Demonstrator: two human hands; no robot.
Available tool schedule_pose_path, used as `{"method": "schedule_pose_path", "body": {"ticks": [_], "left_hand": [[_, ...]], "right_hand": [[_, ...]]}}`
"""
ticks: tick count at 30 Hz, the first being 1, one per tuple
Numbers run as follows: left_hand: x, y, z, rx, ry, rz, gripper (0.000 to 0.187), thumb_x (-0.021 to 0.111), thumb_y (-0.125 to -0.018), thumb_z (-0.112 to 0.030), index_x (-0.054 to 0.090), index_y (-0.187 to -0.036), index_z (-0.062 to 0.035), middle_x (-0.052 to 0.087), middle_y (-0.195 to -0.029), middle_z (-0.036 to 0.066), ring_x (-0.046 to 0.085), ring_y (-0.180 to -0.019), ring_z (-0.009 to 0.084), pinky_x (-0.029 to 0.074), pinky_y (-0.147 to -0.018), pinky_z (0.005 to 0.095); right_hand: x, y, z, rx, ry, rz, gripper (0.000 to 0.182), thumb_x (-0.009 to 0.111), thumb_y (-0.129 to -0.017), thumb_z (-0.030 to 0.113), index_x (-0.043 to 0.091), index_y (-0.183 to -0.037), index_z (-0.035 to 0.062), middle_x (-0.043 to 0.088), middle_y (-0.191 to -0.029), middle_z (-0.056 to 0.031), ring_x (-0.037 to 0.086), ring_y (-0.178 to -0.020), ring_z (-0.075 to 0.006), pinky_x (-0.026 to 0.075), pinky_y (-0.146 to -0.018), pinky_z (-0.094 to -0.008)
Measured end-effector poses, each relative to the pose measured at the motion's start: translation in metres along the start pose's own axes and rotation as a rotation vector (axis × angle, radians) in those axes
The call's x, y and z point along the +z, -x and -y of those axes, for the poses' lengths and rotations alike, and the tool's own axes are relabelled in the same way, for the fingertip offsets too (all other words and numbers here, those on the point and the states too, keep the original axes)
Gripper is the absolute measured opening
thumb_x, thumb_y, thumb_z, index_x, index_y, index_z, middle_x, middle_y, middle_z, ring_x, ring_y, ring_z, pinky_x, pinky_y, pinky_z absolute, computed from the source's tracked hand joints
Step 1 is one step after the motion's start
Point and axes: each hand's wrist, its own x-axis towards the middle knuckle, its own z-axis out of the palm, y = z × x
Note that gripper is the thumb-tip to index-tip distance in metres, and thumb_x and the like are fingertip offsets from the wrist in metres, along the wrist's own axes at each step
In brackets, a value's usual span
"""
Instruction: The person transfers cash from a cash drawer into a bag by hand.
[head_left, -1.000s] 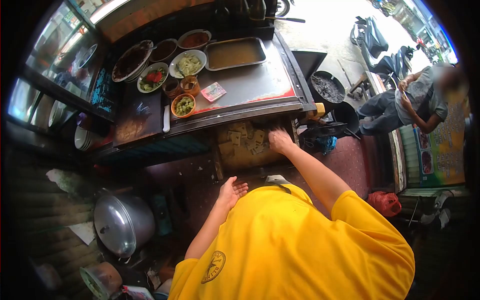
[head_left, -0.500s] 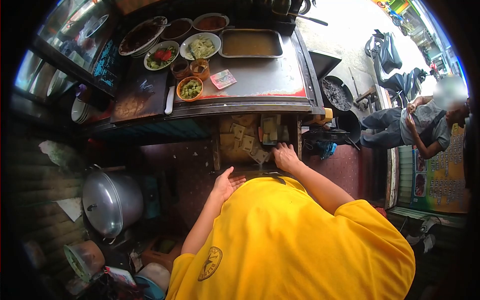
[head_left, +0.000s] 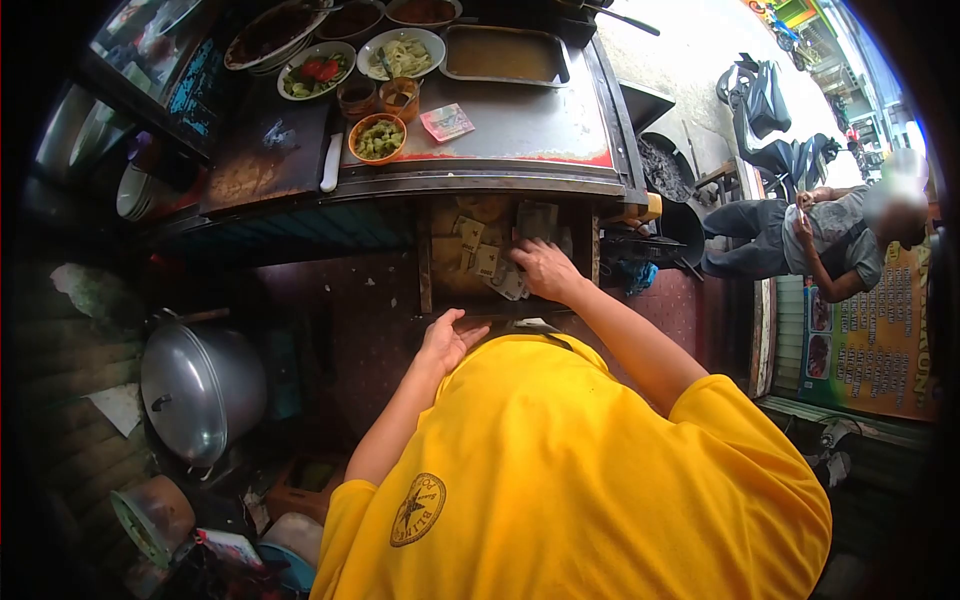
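Observation:
An open wooden drawer (head_left: 426,262) below the counter holds several loose banknotes (head_left: 486,260), and a darker pile of notes (head_left: 537,217) lies in its right part. My right hand (head_left: 548,270) reaches into the drawer from above. Its fingers stretch apart over the notes, and their tips are partly hidden against the paper. Just outside the drawer's front left corner, my left hand (head_left: 450,342) is held near my belly, palm turned up and thumb raised, with nothing seen in it.
On the counter (head_left: 540,140) lie a reddish banknote (head_left: 447,122), a white-handled knife (head_left: 331,163), an orange bowl of chopped greens (head_left: 378,138) and a tray of brown liquid (head_left: 505,54). A large metal pot (head_left: 200,390) stands left. A person (head_left: 835,235) is at the right.
My right hand has moved left from the drawer's right side to over the notes in its middle. My left hand keeps its pose. The whole view has shifted slightly.

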Motion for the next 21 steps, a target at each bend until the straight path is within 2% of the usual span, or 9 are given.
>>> {"method": "schedule_pose_path", "body": {"ticks": [4, 6, 9, 10, 11, 13, 17, 20, 21], "left_hand": [[-0.003, 0.006, 0.000, 0.005, 0.011, -0.038, 0.022, 0.046, -0.092, -0.011, 0.052, -0.103, 0.0072, 0.062, -0.102, 0.027, 0.063, -0.096, 0.0371, 0.055, -0.087, 0.0474], [-0.005, 0.009, -0.001, -0.014, 0.012, -0.044, 0.019, 0.046, -0.091, -0.009, 0.051, -0.101, 0.0069, 0.062, -0.102, 0.027, 0.063, -0.096, 0.0375, 0.056, -0.086, 0.0469], [-0.013, 0.002, 0.001, -0.042, 0.042, -0.030, 0.018, 0.047, -0.091, -0.008, 0.049, -0.101, 0.0069, 0.061, -0.101, 0.027, 0.063, -0.095, 0.0381, 0.056, -0.086, 0.0463], [-0.011, 0.004, 0.001, -0.043, 0.047, -0.029, 0.018, 0.047, -0.091, -0.008, 0.049, -0.101, 0.0069, 0.061, -0.101, 0.027, 0.063, -0.095, 0.0381, 0.056, -0.086, 0.0463], [-0.009, 0.005, 0.001, -0.050, 0.034, -0.035, 0.019, 0.046, -0.092, -0.010, 0.050, -0.102, 0.0068, 0.061, -0.103, 0.027, 0.063, -0.096, 0.0377, 0.056, -0.087, 0.0452], [-0.007, 0.008, 0.000, -0.054, 0.027, -0.046, 0.021, 0.046, -0.093, -0.011, 0.050, -0.103, 0.0068, 0.060, -0.104, 0.027, 0.063, -0.098, 0.0373, 0.055, -0.088, 0.0440], [-0.005, 0.008, 0.002, -0.027, 0.016, -0.081, 0.022, 0.044, -0.094, -0.011, 0.049, -0.105, 0.0072, 0.060, -0.105, 0.027, 0.063, -0.099, 0.0370, 0.056, -0.087, 0.0434], [-0.006, 0.008, 0.006, -0.008, 0.021, -0.072, 0.022, 0.044, -0.094, -0.011, 0.049, -0.105, 0.0077, 0.061, -0.105, 0.027, 0.063, -0.099, 0.0370, 0.055, -0.088, 0.0435], [-0.006, 0.007, 0.008, 0.004, 0.023, -0.061, 0.023, 0.044, -0.094, -0.011, 0.049, -0.105, 0.0080, 0.061, -0.105, 0.027, 0.063, -0.099, 0.0369, 0.055, -0.088, 0.0435]], "right_hand": [[0.009, 0.001, 0.008, -0.036, 0.196, 0.139, 0.036, 0.056, -0.078, 0.012, 0.062, -0.113, 0.0095, 0.048, -0.137, -0.0137, 0.050, -0.120, -0.0307, 0.040, -0.097, -0.0530], [0.018, 0.002, 0.004, 0.007, 0.307, 0.134, 0.042, 0.064, -0.074, 0.016, 0.062, -0.115, 0.0109, 0.051, -0.129, -0.0086, 0.049, -0.116, -0.0282, 0.041, -0.089, -0.0498], [0.008, 0.002, 0.009, 0.110, 0.336, 0.223, 0.042, 0.066, -0.072, 0.018, 0.062, -0.113, 0.0102, 0.053, -0.126, -0.0068, 0.050, -0.115, -0.0274, 0.040, -0.089, -0.0465], [0.010, 0.001, 0.006, 0.077, 0.329, 0.178, 0.039, 0.068, -0.070, 0.018, 0.063, -0.107, 0.0059, 0.058, -0.117, -0.0112, 0.054, -0.109, -0.0297, 0.042, -0.086, -0.0493], [0.012, -0.003, 0.003, 0.074, 0.332, 0.183, 0.039, 0.068, -0.070, 0.018, 0.063, -0.107, 0.0059, 0.058, -0.117, -0.0112, 0.054, -0.109, -0.0297, 0.042, -0.086, -0.0493], [0.018, -0.015, -0.003, 0.100, 0.169, 0.022, 0.031, 0.067, -0.070, 0.016, 0.063, -0.096, 0.0016, 0.061, -0.106, -0.0167, 0.059, -0.096, -0.0344, 0.045, -0.080, -0.0536], [0.042, -0.059, -0.039, 0.139, -0.110, -0.166, 0.027, 0.065, -0.071, 0.017, 0.061, -0.091, -0.0022, 0.061, -0.102, -0.0203, 0.060, -0.089, -0.0397, 0.047, -0.075, -0.0560], [0.041, -0.092, -0.059, 0.120, -0.014, 0.067, 0.032, 0.061, -0.080, 0.020, 0.060, -0.104, -0.0009, 0.062, -0.102, -0.0198, 0.061, -0.086, -0.0400, 0.049, -0.068, -0.0564], [0.041, -0.102, -0.058, 0.206, -0.201, 0.056, 0.036, 0.058, -0.084, 0.023, 0.058, -0.114, 0.0037, 0.062, -0.107, -0.0195, 0.062, -0.087, -0.0382, 0.051, -0.064, -0.0575]]}}
